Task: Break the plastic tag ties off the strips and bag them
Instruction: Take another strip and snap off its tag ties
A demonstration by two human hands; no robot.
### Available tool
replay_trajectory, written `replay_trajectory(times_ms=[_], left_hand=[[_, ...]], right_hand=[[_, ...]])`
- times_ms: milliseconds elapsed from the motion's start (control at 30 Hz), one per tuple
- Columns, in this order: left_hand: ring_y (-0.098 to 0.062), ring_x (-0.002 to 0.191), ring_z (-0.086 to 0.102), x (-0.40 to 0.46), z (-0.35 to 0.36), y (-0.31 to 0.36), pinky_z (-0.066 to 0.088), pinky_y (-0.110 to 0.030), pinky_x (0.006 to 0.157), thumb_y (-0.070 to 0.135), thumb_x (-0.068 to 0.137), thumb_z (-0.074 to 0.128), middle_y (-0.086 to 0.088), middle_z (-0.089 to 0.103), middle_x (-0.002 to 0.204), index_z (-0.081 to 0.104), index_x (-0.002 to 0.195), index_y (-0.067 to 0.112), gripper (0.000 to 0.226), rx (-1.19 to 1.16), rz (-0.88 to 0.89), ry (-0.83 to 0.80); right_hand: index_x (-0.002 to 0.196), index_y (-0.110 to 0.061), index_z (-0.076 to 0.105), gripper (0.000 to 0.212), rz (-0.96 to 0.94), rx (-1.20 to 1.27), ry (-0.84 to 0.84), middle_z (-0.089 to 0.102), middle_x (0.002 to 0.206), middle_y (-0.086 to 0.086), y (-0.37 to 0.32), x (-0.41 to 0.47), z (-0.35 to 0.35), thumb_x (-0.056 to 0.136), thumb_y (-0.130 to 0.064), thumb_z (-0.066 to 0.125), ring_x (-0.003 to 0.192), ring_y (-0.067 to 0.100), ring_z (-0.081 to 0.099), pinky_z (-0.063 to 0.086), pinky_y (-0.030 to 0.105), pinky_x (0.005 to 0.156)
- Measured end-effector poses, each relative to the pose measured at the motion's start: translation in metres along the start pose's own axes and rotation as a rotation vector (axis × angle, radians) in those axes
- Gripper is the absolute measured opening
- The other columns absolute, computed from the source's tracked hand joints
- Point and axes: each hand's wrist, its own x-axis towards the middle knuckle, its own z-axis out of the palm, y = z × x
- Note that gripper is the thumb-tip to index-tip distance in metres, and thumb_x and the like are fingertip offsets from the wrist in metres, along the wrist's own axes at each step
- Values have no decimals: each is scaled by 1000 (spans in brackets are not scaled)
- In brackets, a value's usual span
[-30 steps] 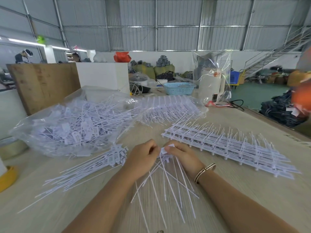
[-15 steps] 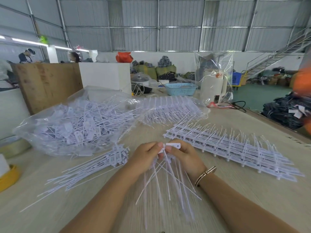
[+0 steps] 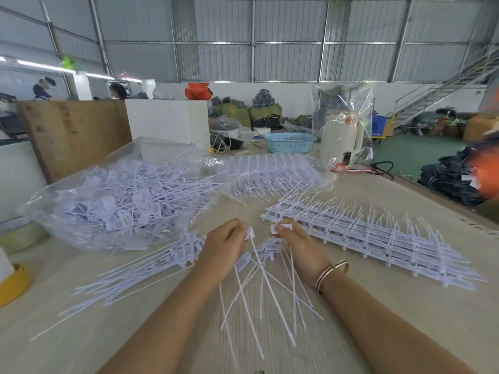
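My left hand [image 3: 222, 245] pinches the head of a white tag tie [image 3: 266, 282] whose long tail hangs toward me. My right hand [image 3: 298, 245] grips a short piece of strip [image 3: 282, 228] with several ties still hanging from it. A small gap separates the two hands. A stack of unbroken strips [image 3: 378, 238] lies on the table to the right. A pile of loose ties [image 3: 140, 268] lies to the left of my left arm. Beyond it, a clear plastic bag [image 3: 113, 203] holds several loose ties.
A second clear bag of strips [image 3: 272, 174] lies at the table's middle back. A blue basket [image 3: 289, 142], a white kettle in plastic [image 3: 341, 136] and a wooden board [image 3: 73, 136] stand farther back. A yellow tape roll [image 3: 12, 286] sits at the left edge.
My hands were together on the strip; they have now pulled apart, the left one coming away with a single tie. The hanging tails have swung and spread.
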Motion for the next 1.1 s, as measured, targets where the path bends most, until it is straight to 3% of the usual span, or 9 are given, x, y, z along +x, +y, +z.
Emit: replay_trajectory(times_ms=[67,133,200,300,467,633,833,933,1100], left_hand=[[-15,54,40,-2,2,0,32,-30,59,21,95,44,12,38,52,42,59,29,38,6,-12,-14],[-15,55,46,-3,3,0,37,-33,61,19,97,41,9,46,57,43,66,28,33,54,-11,-41],[-6,52,47,-5,5,-1,38,-25,58,14,97,37,0,57,65,46,78,24,23,159,13,-74],[0,47,43,-5,7,-1,30,-16,48,4,95,37,-7,59,74,46,91,15,15,223,68,-91],[8,58,49,-6,14,3,38,-7,57,7,95,44,5,57,85,46,102,21,16,220,171,-87],[6,79,54,-5,15,-7,41,-8,67,22,96,49,16,55,93,53,107,23,12,307,184,-12],[-9,56,51,-4,9,-14,39,-21,57,33,91,55,1,57,58,58,71,4,35,64,-80,-56],[-9,53,46,-4,11,-14,35,-23,56,30,89,57,1,52,54,61,69,4,33,83,-93,-74],[-12,60,51,-3,8,-14,38,-21,60,34,91,56,-7,56,62,64,69,4,38,-31,-148,-115]], right_hand=[[99,-33,54,8,-28,-104,1,58,100,-16,-1,0,3,95,-32,48,92,-5,53,40,6,73],[121,-35,42,25,-69,-95,12,49,114,-17,-3,-1,4,96,-31,46,102,-10,46,37,-3,69],[128,-35,39,33,-78,-27,44,47,120,-19,-6,-2,4,96,-31,45,110,-6,45,40,2,74],[109,-35,58,19,-95,-63,37,55,115,-20,-7,-5,5,95,-33,45,111,-4,48,36,10,84],[62,-28,62,31,-143,-207,-133,57,66,-5,-13,-8,14,91,-22,56,68,9,55,43,24,72],[67,-11,64,24,-87,0,-75,62,63,6,-9,-5,4,90,-11,56,62,16,57,46,24,66],[69,-8,64,21,-72,-42,-123,59,68,8,-8,-6,6,86,-20,63,67,14,56,43,21,70],[75,0,62,29,-52,-109,-188,53,69,11,-10,-8,5,82,-28,67,67,14,50,39,19,66],[74,-12,63,13,-100,-147,-195,53,63,-2,-16,-11,8,87,-12,62,57,2,48,37,10,57]])
